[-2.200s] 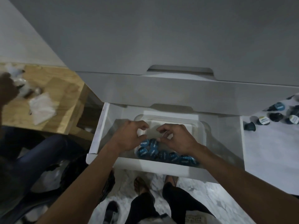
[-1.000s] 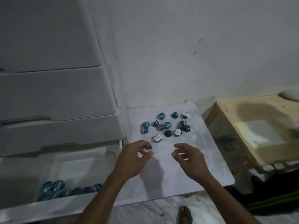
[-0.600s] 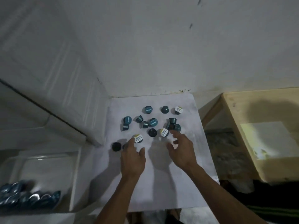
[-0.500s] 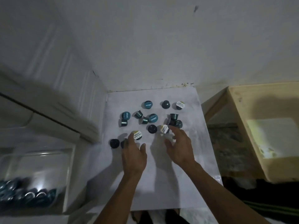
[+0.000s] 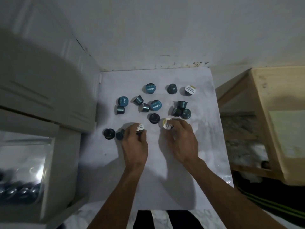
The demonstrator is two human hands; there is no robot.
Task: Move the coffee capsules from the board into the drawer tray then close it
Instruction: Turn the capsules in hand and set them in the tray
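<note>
Several dark and teal coffee capsules (image 5: 154, 105) lie scattered on the white board (image 5: 166, 162). My left hand (image 5: 135, 142) pinches a white-lidded capsule (image 5: 140, 128) near the board's middle left. My right hand (image 5: 181, 139) grips another white-lidded capsule (image 5: 167, 123) just right of it. Two dark capsules (image 5: 109, 133) sit just left of my left hand. At the lower left the open drawer tray (image 5: 47, 162) holds several teal capsules (image 5: 21, 190).
A white drawer unit (image 5: 41, 80) stands left of the board, against the white wall. A wooden table (image 5: 277, 116) stands to the right. My legs (image 5: 165, 219) show below the board's near edge.
I turned from the drawer to the board. Both hands reached forward and closed on a white-lidded capsule each.
</note>
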